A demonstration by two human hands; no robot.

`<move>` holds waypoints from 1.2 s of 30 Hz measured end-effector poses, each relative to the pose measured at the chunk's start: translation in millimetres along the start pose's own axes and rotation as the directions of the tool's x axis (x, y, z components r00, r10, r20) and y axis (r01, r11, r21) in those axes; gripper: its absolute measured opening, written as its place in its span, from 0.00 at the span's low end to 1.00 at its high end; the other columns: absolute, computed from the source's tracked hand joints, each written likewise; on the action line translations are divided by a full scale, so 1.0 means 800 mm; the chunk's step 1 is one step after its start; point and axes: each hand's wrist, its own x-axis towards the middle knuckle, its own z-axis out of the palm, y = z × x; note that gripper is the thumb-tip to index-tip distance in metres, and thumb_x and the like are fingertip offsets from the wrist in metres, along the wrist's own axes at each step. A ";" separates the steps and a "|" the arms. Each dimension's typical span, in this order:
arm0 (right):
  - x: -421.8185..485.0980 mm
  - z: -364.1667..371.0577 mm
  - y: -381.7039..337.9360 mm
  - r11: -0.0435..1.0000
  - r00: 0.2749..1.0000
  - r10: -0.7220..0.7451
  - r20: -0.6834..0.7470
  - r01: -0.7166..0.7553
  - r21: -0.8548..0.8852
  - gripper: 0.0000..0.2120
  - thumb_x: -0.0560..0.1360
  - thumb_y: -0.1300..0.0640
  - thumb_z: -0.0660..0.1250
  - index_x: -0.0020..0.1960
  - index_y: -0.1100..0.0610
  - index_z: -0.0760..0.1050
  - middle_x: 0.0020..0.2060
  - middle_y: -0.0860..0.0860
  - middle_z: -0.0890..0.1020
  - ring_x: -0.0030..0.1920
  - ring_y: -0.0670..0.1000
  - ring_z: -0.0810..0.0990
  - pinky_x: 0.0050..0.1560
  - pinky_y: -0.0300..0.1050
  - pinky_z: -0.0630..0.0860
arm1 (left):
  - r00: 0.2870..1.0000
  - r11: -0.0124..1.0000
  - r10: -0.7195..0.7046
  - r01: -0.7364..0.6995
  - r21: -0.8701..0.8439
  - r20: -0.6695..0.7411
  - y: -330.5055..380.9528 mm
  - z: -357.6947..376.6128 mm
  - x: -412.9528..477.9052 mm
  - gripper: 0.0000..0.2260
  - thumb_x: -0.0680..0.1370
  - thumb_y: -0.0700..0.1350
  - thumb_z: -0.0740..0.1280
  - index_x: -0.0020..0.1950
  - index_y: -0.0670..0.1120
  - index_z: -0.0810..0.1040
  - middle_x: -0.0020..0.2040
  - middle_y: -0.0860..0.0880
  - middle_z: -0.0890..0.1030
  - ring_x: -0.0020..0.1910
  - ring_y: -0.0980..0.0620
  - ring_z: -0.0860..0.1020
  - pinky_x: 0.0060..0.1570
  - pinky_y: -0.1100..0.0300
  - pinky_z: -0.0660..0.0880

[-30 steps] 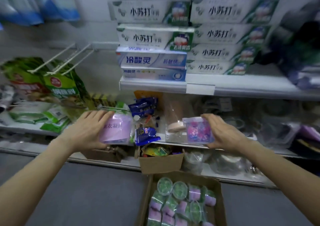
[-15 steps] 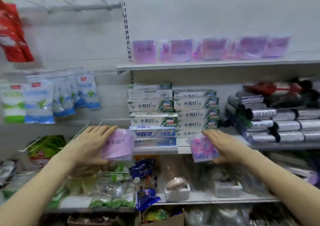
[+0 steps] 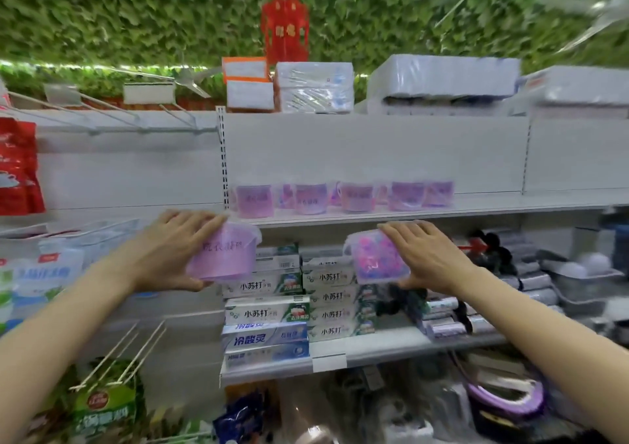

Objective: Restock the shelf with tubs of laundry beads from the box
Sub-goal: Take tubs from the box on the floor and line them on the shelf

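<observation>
At far left, red bags (image 3: 17, 167) hang above blue-and-white pouches (image 3: 51, 273), with a green bag (image 3: 105, 406) on wire pegs near the bottom. The left hand (image 3: 170, 249) has its grip clamped on the left tub (image 3: 224, 253), fingers over the top and thumb under the base. This tub shows a lilac label with dark lettering too blurred to read, and it is held in the air just below the front edge of the shelf (image 3: 510, 203), near the shelf's left end. On that shelf stands a row of tubs (image 3: 340, 196), pale purple, blurred and close together. Lower down, stacked toothpaste boxes (image 3: 269, 314) sit behind and between the two held tubs. The right tub (image 3: 374, 256), clear-walled with pink and blue beads showing through, is tilted and also held below the shelf edge, with the grip of the right hand (image 3: 432, 256) closed round it from the right side. Dark rolls (image 3: 490, 249) lie further right, and white wrapped packs (image 3: 442, 76) sit on top of the unit
</observation>
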 end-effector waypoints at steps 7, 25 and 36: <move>-0.048 -0.027 0.053 0.987 0.998 -0.001 -0.067 -0.010 -0.163 0.54 0.49 0.32 0.77 0.65 0.61 0.65 0.54 0.58 0.78 0.52 0.59 0.80 0.58 0.61 0.74 | 0.993 0.996 0.077 -0.080 -0.030 -0.086 0.043 -0.035 0.084 0.45 0.61 0.72 0.56 0.68 0.41 0.65 0.55 0.41 0.79 0.48 0.43 0.80 0.48 0.54 0.74; -0.171 -0.007 0.330 0.959 0.981 0.115 -0.159 -0.151 -0.239 0.59 0.48 0.33 0.78 0.68 0.65 0.62 0.56 0.59 0.77 0.55 0.57 0.73 0.61 0.60 0.71 | 0.951 0.992 0.114 -0.126 -0.023 -0.286 0.222 -0.135 0.325 0.42 0.63 0.70 0.57 0.66 0.40 0.67 0.53 0.42 0.78 0.44 0.42 0.80 0.46 0.51 0.75; -0.226 0.024 0.459 0.961 0.990 0.058 -0.131 -0.091 -0.260 0.54 0.49 0.40 0.80 0.65 0.64 0.64 0.55 0.62 0.78 0.52 0.62 0.79 0.58 0.61 0.73 | 0.968 0.998 0.064 -0.067 -0.002 -0.244 0.308 -0.160 0.392 0.45 0.59 0.65 0.75 0.66 0.40 0.66 0.52 0.40 0.78 0.43 0.40 0.80 0.45 0.50 0.76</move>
